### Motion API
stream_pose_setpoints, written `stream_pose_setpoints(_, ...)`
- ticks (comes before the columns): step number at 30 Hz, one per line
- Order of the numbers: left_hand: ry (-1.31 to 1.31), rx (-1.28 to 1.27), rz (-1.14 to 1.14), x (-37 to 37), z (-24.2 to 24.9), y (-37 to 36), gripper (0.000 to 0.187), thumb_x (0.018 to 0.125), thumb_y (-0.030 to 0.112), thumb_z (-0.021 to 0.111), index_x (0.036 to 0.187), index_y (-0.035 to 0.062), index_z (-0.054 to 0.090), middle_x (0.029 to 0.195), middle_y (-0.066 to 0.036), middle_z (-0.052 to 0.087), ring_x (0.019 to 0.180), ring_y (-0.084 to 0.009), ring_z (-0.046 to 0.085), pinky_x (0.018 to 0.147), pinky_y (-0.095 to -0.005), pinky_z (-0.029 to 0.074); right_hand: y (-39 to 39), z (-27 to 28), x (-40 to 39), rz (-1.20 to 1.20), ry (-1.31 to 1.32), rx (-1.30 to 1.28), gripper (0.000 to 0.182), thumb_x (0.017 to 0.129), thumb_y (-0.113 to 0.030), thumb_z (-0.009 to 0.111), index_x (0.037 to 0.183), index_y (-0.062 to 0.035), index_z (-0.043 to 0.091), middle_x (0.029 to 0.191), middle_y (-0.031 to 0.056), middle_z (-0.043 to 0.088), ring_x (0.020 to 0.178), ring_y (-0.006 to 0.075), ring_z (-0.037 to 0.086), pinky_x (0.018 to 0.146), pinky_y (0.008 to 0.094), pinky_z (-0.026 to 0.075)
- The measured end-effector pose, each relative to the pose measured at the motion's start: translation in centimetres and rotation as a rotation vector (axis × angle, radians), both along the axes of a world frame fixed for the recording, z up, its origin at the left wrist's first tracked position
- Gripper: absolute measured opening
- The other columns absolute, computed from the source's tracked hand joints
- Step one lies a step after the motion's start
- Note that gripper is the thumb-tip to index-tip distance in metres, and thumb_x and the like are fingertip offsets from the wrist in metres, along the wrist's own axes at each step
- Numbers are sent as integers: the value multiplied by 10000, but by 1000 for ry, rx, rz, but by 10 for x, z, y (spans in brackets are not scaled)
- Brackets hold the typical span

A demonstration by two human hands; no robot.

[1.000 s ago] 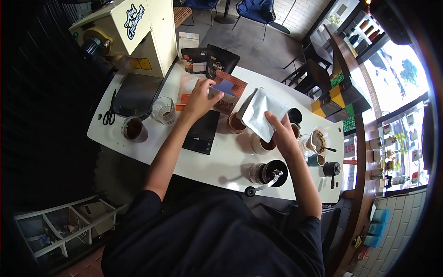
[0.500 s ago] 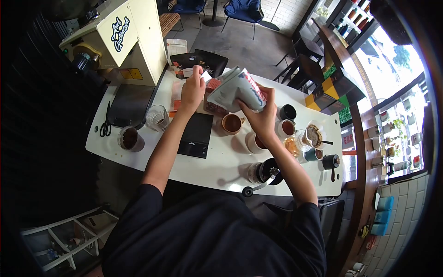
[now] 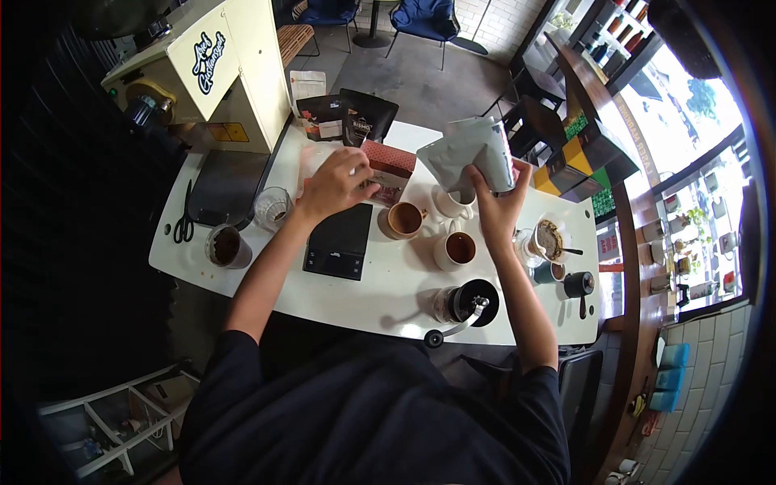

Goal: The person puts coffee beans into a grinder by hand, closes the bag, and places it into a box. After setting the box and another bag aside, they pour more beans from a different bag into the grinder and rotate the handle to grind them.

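Observation:
My right hand (image 3: 499, 194) grips a silvery pouch (image 3: 467, 153) above the far side of the white table (image 3: 388, 303). My left hand (image 3: 339, 182) has curled fingers beside a red patterned box (image 3: 390, 166); whether anything small is between them is too hard to see. Below the left hand lies a black scale (image 3: 335, 242). A brown cup (image 3: 404, 219) stands right of the scale, with a white mug (image 3: 454, 249) of dark liquid near it. Another white cup (image 3: 451, 202) is partly hidden under the pouch.
A hand grinder (image 3: 469, 305) stands at the near edge. On the right are a dripper with grounds (image 3: 550, 237) and a small black pot (image 3: 579, 283). At left are a clear glass (image 3: 274, 207), a glass of dark grounds (image 3: 228, 246), scissors (image 3: 185, 218) and a cream machine (image 3: 242, 97).
The pouch and my right hand have moved right. My left hand has moved down toward the red box, and the white paper-like piece at its fingers no longer shows.

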State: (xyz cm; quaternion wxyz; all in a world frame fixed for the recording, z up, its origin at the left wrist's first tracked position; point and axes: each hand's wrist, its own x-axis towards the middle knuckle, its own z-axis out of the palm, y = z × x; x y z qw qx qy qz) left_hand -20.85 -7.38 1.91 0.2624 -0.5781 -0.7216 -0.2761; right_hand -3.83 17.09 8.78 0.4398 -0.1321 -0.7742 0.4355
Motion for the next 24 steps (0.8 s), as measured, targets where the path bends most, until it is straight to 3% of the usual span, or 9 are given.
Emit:
stream_pose_setpoints(1, 39, -88, -65, -4, -3, 1, 281, 854, 272, 745, 989, 56, 628, 1084, -98, 608, 1137, -297, 576, 998, -420, 468, 2, 0, 2, 15, 23, -23, 588, 785, -250, 860, 1141, -25, 450, 991, 174, 674, 924, 223, 669, 836, 342, 528)
stream_pose_setpoints(6, 76, -226, -96, -2, -25, 17, 327, 856, 280, 727, 1079, 59, 636, 1143, -96, 596, 1160, -298, 556, 1098, -439, 409, 6, 2, 13, 18, -4, -54, 611, 790, -256, 858, 1165, -32, 432, 995, 179, 662, 931, 222, 662, 833, 343, 530)
stream_pose_setpoints(12, 110, -316, 88, -3, -27, 18, 482, 859, 270, 720, 1271, 87, 548, 1284, -113, 507, 1242, -291, 492, 1096, -449, 380, 4, -2, 24, 30, -25, -22, 618, 792, -268, 860, 1172, -32, 434, 1035, 170, 656, 964, 232, 659, 850, 361, 524)
stream_pose_setpoints(15, 202, -223, 213, -5, -12, 20, 640, 818, 226, 756, 1382, 117, 474, 1337, -109, 471, 1271, -300, 474, 1083, -454, 388, -1, 3, 32, 90, -66, 7, 624, 784, -255, 865, 1179, -33, 437, 1027, 170, 675, 953, 237, 679, 833, 357, 537)
stream_pose_setpoints(20, -4, -150, 123, -34, 5, 27, 689, 786, 217, 788, 1395, 139, 476, 1406, -118, 462, 1314, -328, 465, 1086, -448, 396, 0, -4, 34, 211, -189, 80, 642, 758, -240, 880, 1179, -34, 442, 1004, 183, 698, 944, 235, 702, 823, 348, 548)
stream_pose_setpoints(24, -125, -310, -7, -54, 19, 34, 567, 765, 237, 809, 1270, 101, 591, 1298, -103, 569, 1244, -305, 526, 1066, -444, 421, -1, -6, 37, 276, -247, 34, 633, 749, -236, 884, 1169, -34, 456, 1006, 173, 705, 943, 240, 706, 819, 353, 550)
